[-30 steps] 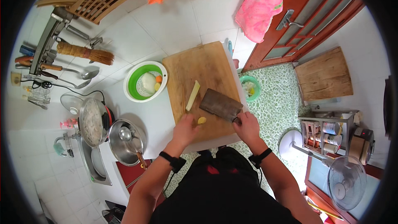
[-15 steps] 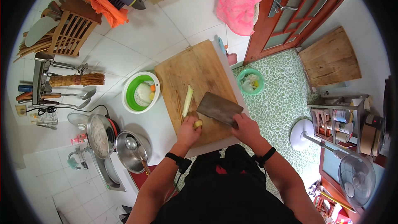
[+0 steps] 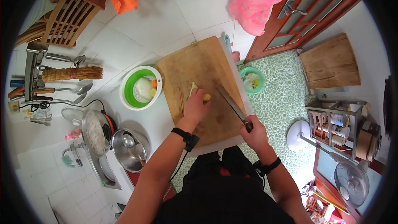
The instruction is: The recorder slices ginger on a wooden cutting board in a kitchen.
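Observation:
A large wooden cutting board (image 3: 207, 64) lies on the white counter in front of me. My left hand (image 3: 196, 107) rests on the board with its fingers closed around a pale yellow piece of vegetable (image 3: 206, 97); another pale piece (image 3: 192, 88) lies just beyond the fingertips. My right hand (image 3: 253, 132) grips the handle of a cleaver (image 3: 230, 103), whose blade is turned edge-on and points away from me, to the right of the left hand. A thin pale strip (image 3: 181, 101) lies on the board to the left.
A green colander in a white bowl (image 3: 140, 87) holds vegetables left of the board. A small green bowl (image 3: 251, 80) stands at the right. Steel pots (image 3: 129, 149) and a rice cooker (image 3: 96, 132) stand at lower left. Utensils (image 3: 62, 91) hang at the left.
The cleaver has turned from flat over the board to edge-on at the right. My left hand moved further up the board onto the pale vegetable piece.

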The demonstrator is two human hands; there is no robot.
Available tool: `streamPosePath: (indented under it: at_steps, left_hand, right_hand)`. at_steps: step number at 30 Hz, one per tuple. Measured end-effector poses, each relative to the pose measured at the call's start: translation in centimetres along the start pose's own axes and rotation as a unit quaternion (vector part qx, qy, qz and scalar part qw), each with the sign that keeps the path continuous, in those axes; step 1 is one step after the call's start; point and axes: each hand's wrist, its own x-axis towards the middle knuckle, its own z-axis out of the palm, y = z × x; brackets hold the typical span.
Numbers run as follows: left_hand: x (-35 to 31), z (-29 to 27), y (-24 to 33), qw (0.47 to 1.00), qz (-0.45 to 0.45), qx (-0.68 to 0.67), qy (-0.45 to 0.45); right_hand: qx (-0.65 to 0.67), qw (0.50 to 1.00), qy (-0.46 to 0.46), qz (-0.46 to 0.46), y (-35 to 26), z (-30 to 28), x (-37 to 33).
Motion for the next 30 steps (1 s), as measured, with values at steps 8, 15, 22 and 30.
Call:
streamPosePath:
  at_steps: [8, 15, 22, 30]
  left_hand:
    - [-5.5, -2.5, -3.1, 0.966, -0.249, 0.017, 0.067]
    - [-6.9, -2.3, -5.3, 0.969, -0.247, -0.020, 0.012]
    - [-7.3, 0.1, -7.2, 0.975, -0.207, 0.017, 0.072]
    - [-3.8, -4.6, -9.0, 0.977, -0.201, 0.023, 0.062]
  right_hand:
    - [0.020, 0.999, 0.018, -0.030, 0.1, 2.1, -0.6]
    - [0.025, 0.999, 0.020, -0.043, 0.1, 2.7, -0.1]
    - [0.037, 0.999, 0.010, -0.015, -0.1, 2.7, 0.0]
    - [0.035, 0.999, -0.009, -0.015, 0.1, 2.8, 0.1]
